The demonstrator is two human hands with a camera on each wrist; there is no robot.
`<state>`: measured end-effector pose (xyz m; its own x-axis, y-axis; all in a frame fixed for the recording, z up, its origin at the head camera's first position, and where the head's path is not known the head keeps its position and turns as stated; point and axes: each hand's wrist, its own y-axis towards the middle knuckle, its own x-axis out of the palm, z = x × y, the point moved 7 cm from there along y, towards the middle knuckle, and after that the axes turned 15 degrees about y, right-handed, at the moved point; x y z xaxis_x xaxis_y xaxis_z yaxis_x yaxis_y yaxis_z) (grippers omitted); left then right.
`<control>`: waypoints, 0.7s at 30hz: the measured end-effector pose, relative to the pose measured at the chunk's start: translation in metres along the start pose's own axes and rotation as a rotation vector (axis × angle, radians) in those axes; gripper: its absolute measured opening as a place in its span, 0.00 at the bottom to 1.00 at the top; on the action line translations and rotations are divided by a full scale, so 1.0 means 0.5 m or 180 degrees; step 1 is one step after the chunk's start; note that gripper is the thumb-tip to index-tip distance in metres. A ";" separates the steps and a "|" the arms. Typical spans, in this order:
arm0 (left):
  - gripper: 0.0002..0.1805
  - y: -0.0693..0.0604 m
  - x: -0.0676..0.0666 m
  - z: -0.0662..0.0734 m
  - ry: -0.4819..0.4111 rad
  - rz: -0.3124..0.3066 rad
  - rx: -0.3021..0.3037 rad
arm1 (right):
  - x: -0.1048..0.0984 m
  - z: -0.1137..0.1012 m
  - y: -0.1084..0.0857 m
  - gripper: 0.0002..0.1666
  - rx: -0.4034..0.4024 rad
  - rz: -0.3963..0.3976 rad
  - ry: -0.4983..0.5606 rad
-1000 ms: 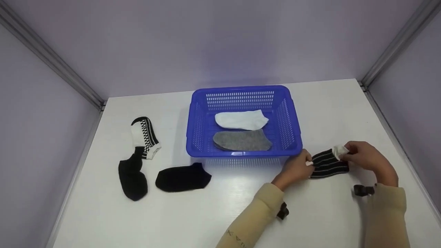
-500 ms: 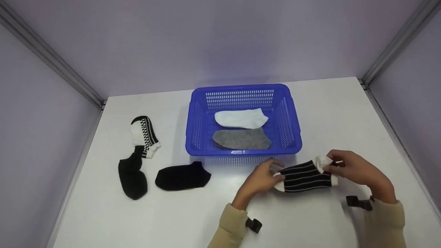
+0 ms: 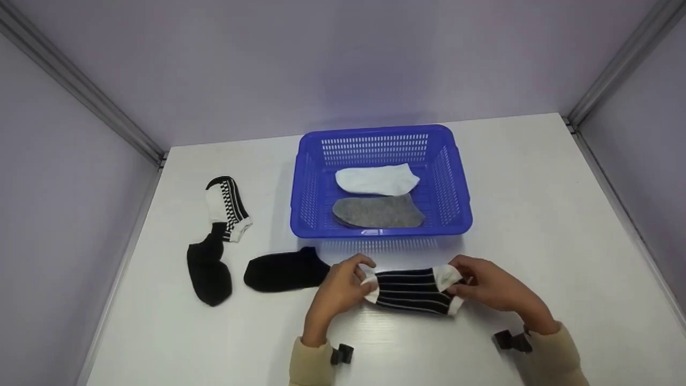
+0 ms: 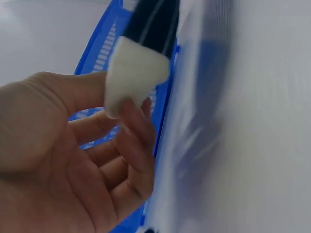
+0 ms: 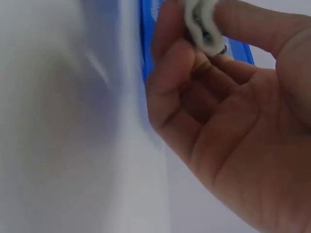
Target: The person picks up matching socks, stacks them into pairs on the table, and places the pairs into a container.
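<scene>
A black sock with thin white stripes (image 3: 410,292) and white ends is stretched between both hands, in front of the basket. My left hand (image 3: 341,289) pinches its white toe, which the left wrist view shows between thumb and fingers. At the other end, my right hand (image 3: 490,284) pinches the white cuff (image 5: 203,29); in the right wrist view the folded opening shows between thumb and fingers. Behind them stands a blue plastic basket (image 3: 381,233). Inside it lie a white sock (image 3: 378,179) and, nearer the front, a grey sock (image 3: 379,211).
Just left of my left hand lies a black sock (image 3: 286,271) on the white table (image 3: 541,214). Farther left are another black sock (image 3: 210,276) and a white sock with black checks and stripes (image 3: 225,209), touching each other. Pale walls surround the table's back and sides.
Both hands have carried the striped sock leftward, from the basket's right front corner to before its front side. The sock is now held nearly level. Socks in the basket look unchanged.
</scene>
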<state>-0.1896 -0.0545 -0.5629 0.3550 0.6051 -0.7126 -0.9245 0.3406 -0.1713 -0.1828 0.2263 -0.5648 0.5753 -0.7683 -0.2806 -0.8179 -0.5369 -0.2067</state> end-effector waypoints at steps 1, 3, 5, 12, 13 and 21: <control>0.18 -0.007 -0.005 -0.008 0.0070 0.0030 -0.0010 | 0.011 -0.001 0.005 0.15 -0.0017 -0.0017 -0.0074; 0.18 -0.020 -0.012 -0.021 0.0191 0.0074 -0.0029 | 0.031 -0.004 0.012 0.15 -0.0005 -0.0053 -0.0213; 0.21 -0.032 -0.015 -0.029 0.0312 0.0107 -0.0078 | 0.046 -0.006 0.017 0.17 0.0058 -0.0038 -0.0353; 0.23 -0.069 -0.027 0.005 0.1012 0.0728 0.0097 | 0.062 -0.047 0.006 0.29 0.0059 0.0668 -0.1188; 0.21 -0.071 -0.026 0.014 0.1052 0.0765 0.0222 | 0.066 -0.056 0.004 0.28 -0.0013 0.0733 -0.1311; 0.22 -0.065 0.024 0.037 0.1567 0.0214 0.0851 | 0.105 -0.050 0.016 0.23 -0.0057 0.0333 -0.1458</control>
<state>-0.1527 -0.0454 -0.5533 0.1306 0.2465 -0.9603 -0.8526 0.5223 0.0181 -0.1592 0.1732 -0.5579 0.4308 -0.5879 -0.6847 -0.8694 -0.4737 -0.1402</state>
